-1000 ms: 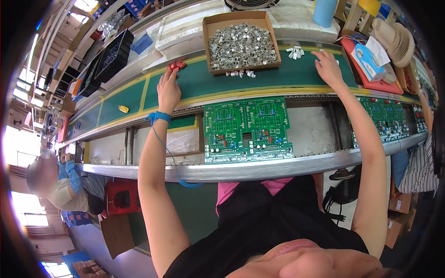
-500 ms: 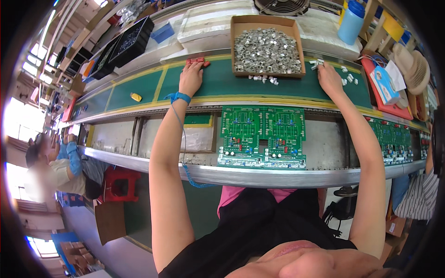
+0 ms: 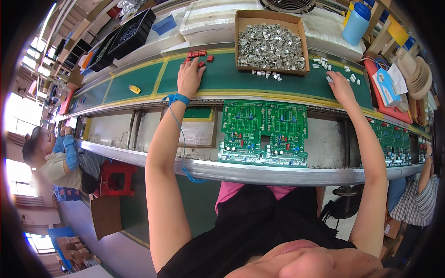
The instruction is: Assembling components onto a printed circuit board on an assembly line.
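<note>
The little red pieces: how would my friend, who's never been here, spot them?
Find the open cardboard box on the green work surface. Left of it, right by the left hand, lies a loose cluster of small red block-shaped components. Their colour sets them apart from the loose white pieces right of the box.

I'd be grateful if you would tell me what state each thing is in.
Left hand: at red parts, grip unclear
Right hand: at a white part, grip unclear
Central circuit boards: partly populated
Cardboard box: open, filled with metallic parts
Blue bottle: capped
Tissue box: open, tissue protruding
Blue wristband: worn
</note>
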Demonstrator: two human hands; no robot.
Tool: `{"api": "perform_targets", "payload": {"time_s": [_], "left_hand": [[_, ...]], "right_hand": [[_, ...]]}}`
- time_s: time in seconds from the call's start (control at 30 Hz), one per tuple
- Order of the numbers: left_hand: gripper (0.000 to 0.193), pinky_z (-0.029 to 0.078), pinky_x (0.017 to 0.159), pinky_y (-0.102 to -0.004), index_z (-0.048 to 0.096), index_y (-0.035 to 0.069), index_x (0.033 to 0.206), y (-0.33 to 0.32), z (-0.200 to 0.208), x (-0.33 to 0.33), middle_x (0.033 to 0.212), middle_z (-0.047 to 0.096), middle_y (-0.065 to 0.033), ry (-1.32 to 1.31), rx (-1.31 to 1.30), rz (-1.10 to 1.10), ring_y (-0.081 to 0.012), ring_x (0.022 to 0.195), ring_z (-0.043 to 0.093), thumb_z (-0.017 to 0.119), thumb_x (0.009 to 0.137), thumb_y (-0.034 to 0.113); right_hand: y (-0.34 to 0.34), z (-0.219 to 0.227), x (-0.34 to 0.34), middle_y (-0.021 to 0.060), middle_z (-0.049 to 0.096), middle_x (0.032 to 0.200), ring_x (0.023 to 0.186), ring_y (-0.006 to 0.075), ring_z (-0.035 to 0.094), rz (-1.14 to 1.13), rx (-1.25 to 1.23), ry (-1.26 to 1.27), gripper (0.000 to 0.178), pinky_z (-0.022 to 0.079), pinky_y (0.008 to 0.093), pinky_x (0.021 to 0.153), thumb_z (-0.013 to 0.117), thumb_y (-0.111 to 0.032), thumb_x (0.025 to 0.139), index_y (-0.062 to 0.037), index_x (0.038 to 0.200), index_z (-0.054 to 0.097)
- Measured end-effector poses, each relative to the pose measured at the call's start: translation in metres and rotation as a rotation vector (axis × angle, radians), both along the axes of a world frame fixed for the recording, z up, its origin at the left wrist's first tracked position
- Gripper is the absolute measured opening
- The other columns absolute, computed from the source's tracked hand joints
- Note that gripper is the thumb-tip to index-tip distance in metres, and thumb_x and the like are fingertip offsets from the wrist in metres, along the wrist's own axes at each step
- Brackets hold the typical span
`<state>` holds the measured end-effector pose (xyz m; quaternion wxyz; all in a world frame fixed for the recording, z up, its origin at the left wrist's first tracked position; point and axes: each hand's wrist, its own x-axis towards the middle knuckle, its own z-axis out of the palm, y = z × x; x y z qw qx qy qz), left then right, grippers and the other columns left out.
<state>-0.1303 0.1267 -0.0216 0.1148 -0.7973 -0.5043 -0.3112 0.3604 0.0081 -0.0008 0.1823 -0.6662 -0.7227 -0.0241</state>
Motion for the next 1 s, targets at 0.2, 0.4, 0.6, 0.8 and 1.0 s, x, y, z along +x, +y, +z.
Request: {"api": "perform_targets", "payload": {"time_s": [0.2,0.4,0.6,0.8,1.0], "left_hand": [[0.028,0.050,0.063,-0.0406,0.056,0.008,0.086,-0.015,0.013,0.008,0.087,0.060,-0.0109,0.014,-0.135,0.190,-0.0306,0.080,0.061,0.062,0.084,0.035],[0.027,0.049,0.058,-0.0432,0.059,0.007,0.080,-0.010,0.007,-0.006,0.084,0.059,-0.0140,0.068,-0.072,0.107,-0.0345,0.072,0.060,0.062,0.084,0.034],[0.029,0.048,0.055,-0.0279,0.063,0.002,0.084,0.001,0.018,-0.019,0.076,0.061,-0.0066,-0.841,-0.657,0.142,-0.0200,0.064,0.058,0.063,0.087,0.031],[0.028,0.051,0.064,-0.0231,0.053,-0.007,0.110,0.011,0.016,-0.043,0.100,0.060,-0.0198,-2.050,-0.893,-0.269,-0.0207,0.075,0.058,0.058,0.091,0.013],[0.029,0.050,0.062,-0.0232,0.053,-0.004,0.117,-0.018,0.040,0.010,0.099,0.063,-0.0182,-1.707,-0.904,-0.273,-0.0236,0.082,0.064,0.056,0.091,0.008]], "right_hand": [[-0.026,0.023,-0.041,0.0120,0.060,0.094,0.086,0.0313,0.060,-0.043,-0.002,0.070,0.028,0.049,0.0387,0.074,0.062,-0.006,0.080,-0.0065,0.108,0.059],[-0.041,0.009,-0.096,0.0114,0.061,0.088,0.084,0.0299,0.060,0.394,-0.055,0.404,0.015,0.048,0.0356,0.073,0.062,-0.007,0.081,-0.0021,0.095,0.063],[-0.055,0.006,-0.119,0.0087,0.062,0.088,0.091,0.0279,0.059,0.474,-0.062,0.195,0.011,0.047,0.0379,0.079,0.061,-0.008,0.080,-0.0038,0.090,0.063],[-0.054,0.005,-0.124,0.0077,0.063,0.088,0.091,0.0271,0.059,0.476,-0.045,0.187,0.010,0.048,0.0377,0.079,0.062,-0.009,0.080,-0.0046,0.089,0.064],[-0.056,0.001,-0.122,0.0074,0.062,0.088,0.091,0.0269,0.058,0.447,-0.052,0.252,0.011,0.047,0.0375,0.078,0.061,-0.012,0.081,-0.0048,0.089,0.064]]}}
